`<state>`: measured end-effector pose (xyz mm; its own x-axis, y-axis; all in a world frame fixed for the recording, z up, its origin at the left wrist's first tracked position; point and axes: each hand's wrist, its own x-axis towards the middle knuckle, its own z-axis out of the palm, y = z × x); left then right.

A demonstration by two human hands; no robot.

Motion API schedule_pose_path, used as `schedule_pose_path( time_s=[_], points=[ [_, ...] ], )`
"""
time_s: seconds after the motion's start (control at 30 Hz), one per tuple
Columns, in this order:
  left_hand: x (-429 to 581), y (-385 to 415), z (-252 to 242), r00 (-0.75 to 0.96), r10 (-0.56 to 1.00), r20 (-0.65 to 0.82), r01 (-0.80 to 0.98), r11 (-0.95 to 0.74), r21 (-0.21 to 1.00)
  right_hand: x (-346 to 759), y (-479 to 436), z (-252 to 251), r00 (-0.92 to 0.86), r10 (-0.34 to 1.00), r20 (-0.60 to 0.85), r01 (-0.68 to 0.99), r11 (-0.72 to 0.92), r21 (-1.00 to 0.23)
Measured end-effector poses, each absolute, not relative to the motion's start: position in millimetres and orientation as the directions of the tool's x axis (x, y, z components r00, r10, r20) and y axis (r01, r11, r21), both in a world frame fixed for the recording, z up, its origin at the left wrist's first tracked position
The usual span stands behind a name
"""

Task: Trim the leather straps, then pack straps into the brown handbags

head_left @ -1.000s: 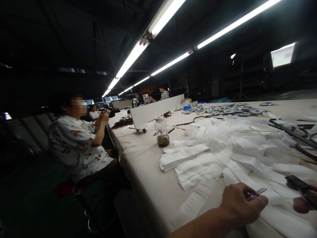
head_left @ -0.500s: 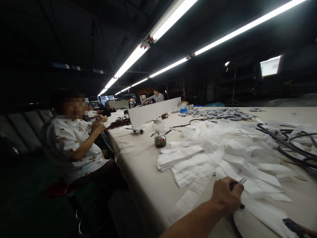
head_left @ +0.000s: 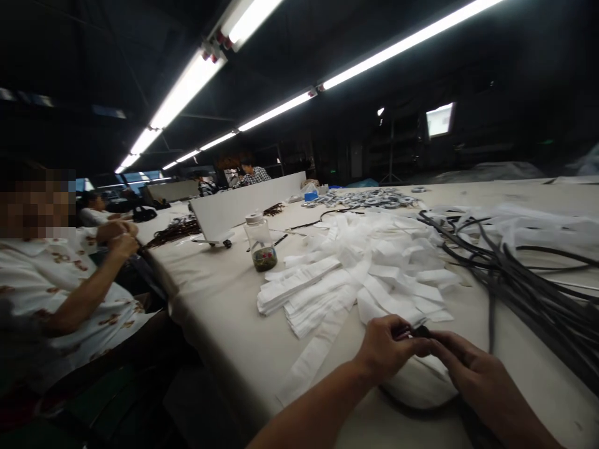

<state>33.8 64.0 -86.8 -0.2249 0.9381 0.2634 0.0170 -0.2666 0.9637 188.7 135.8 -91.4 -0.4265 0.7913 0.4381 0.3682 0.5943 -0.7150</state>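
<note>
My left hand (head_left: 384,349) and my right hand (head_left: 470,368) meet over the front of the table, fingers closed and fingertips nearly touching. Between them they pinch the end of a black strap (head_left: 422,332); a small dark piece shows at the fingertips, its details hidden. Below the hands the strap curves in a loop over the tabletop. Just beyond lies a heap of white fabric strips (head_left: 393,262), with stacked strips (head_left: 304,290) on its left side. A bundle of long black straps (head_left: 519,293) spreads out to the right.
A clear jar (head_left: 260,243) with a white lid stands left of the strips. Behind it runs a white divider board (head_left: 248,202). Many grey coiled pieces (head_left: 369,198) lie farther back. A co-worker (head_left: 88,293) sits along the table's left edge.
My view has swung right, so everything shifts left. My right hand has come in from the right edge to meet my left. The silver tip seen at my left hand is no longer visible.
</note>
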Motion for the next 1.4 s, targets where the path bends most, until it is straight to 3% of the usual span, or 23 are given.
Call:
schedule_pose_path(
  time_s=[0.1, 0.17, 0.33, 0.5, 0.67, 0.8, 1.07, 1.3, 1.4],
  points=[
    [34, 64, -87, -0.323, 0.88, 0.347, 0.204, -0.293, 0.934, 187, 127, -83, -0.484, 0.82, 0.305, 0.349, 0.5, -0.793],
    [33, 61, -85, -0.303, 0.847, 0.437, 0.332, -0.336, 0.882, 189, 126, -84, -0.477, 0.835, 0.274, 0.358, 0.47, -0.807],
    [30, 55, -81, -0.185, 0.823, 0.537, 0.561, -0.36, 0.746, 193, 133, -97, -0.484, 0.804, 0.344, 0.373, 0.546, -0.75],
    [28, 60, -89, -0.165, 0.821, 0.547, 0.609, -0.351, 0.711, 198, 147, -104, -0.422, 0.841, 0.338, 0.449, 0.518, -0.728],
    [27, 67, -94, -0.072, 0.822, 0.565, 0.651, -0.391, 0.651, 200, 144, -102, -0.39, 0.898, 0.205, 0.537, 0.403, -0.741],
    [27, 66, -91, -0.035, 0.832, 0.553, 0.604, -0.423, 0.676, 197, 135, -99, -0.427, 0.877, 0.22, 0.474, 0.424, -0.772],
    [29, 59, -81, -0.066, 0.823, 0.564, 0.456, -0.477, 0.751, 193, 127, -81, -0.46, 0.796, 0.392, 0.273, 0.547, -0.791],
    [31, 53, -78, -0.021, 0.915, 0.403, 0.164, -0.394, 0.904, 196, 137, -95, -0.522, 0.85, 0.062, 0.209, 0.199, -0.957],
    [32, 52, -78, -0.031, 0.932, 0.361, 0.079, -0.358, 0.931, 194, 136, -94, -0.552, 0.834, 0.022, 0.175, 0.142, -0.974]
  ],
)
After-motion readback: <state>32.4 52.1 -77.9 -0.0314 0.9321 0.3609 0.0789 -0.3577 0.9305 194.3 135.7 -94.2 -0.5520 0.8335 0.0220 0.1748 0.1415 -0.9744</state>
